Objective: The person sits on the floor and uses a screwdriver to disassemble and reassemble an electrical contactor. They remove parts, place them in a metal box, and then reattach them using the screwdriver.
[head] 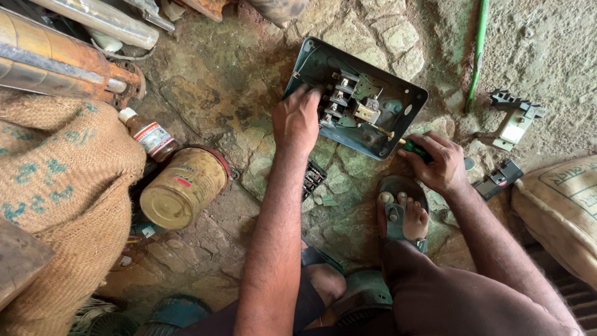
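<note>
Green-grey metal switch box (398, 102) lay open and tilted on the stone floor (211, 99), its switch block (348, 102) with screw terminals exposed inside. Left hand (297, 121) reached in from the box's lower left edge, fingers curled onto the block, pressing or steadying it; couldn't tell if it actually gripped anything. Right hand (440, 163) was closed around a green-handled screwdriver (415, 149), the shaft pointing up-left into the box toward a cream part beside the block. Tip looked to be touching there, but too small to be sure.

Sandalled foot (403, 214) rested on the floor just below the box, near the right hand. Small black ribbed part (313, 179) lay by the left forearm. Rusty yellow tin can (183, 186) lay on its side to the left, a small brown bottle (148, 134) with white cap just above it, burlap sack (56, 186) beside both. Right side: grey metal bracket piece (515, 121) and a black part (499, 179) on the ground, well apart from the box, a green rod (477, 53) above, another sack (559, 205) at the edge. Rusty pipes (56, 59) were top left.
</note>
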